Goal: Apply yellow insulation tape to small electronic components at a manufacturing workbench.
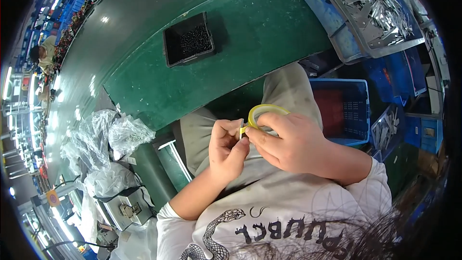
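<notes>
Above my lap, my right hand (293, 140) grips a roll of yellow tape (252, 113), its fingers through and around the ring. My left hand (227, 150) is closed in a pinch on a small, thin, pale piece (241, 129), held upright between thumb and fingers. A bit of yellow tape lies across that piece, where the fingertips of both hands meet. What kind of piece it is, I cannot make out; the fingers hide most of it.
On the green table stands a black bin (188, 39) of small dark parts. At the upper right, a grey bin (385, 43) holds metal strips. A blue crate (342, 110) sits right of my legs. Clear plastic bags (108, 132) lie at the left, near a metal fixture (129, 209).
</notes>
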Available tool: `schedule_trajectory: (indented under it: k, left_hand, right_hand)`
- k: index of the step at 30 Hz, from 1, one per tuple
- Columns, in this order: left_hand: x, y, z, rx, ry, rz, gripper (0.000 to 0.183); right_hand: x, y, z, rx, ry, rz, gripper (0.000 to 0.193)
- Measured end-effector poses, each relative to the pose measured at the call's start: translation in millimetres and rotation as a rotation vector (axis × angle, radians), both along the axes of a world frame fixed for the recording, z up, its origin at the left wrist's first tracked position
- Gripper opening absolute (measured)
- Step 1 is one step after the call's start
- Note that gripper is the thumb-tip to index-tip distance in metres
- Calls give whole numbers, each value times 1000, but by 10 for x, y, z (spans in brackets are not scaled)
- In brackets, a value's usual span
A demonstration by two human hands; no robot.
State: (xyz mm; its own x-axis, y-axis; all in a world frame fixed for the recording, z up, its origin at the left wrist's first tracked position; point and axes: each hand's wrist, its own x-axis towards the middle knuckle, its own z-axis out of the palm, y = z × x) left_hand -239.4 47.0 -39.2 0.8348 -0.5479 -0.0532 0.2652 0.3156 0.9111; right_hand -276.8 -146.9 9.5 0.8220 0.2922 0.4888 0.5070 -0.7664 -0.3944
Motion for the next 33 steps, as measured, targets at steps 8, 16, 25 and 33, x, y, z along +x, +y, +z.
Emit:
schedule_trajectory:
  k: [8,16,25,33]
  left_hand:
    - [2,-40,6,97,-30,33,31]
    - [-8,-47,-16,56,-19,21,27]
    - [-23,-76,-79,285,-175,32,21]
    - [-44,-131,15,175,-84,34,20]
  right_hand:
    - [-10,27,-20,-51,19,-48,27]
    - [-12,30,-34,-86,41,-62,29]
    - [5,-7,-52,-167,92,-107,33]
    - [1,-24,-38,-191,92,-106,37]
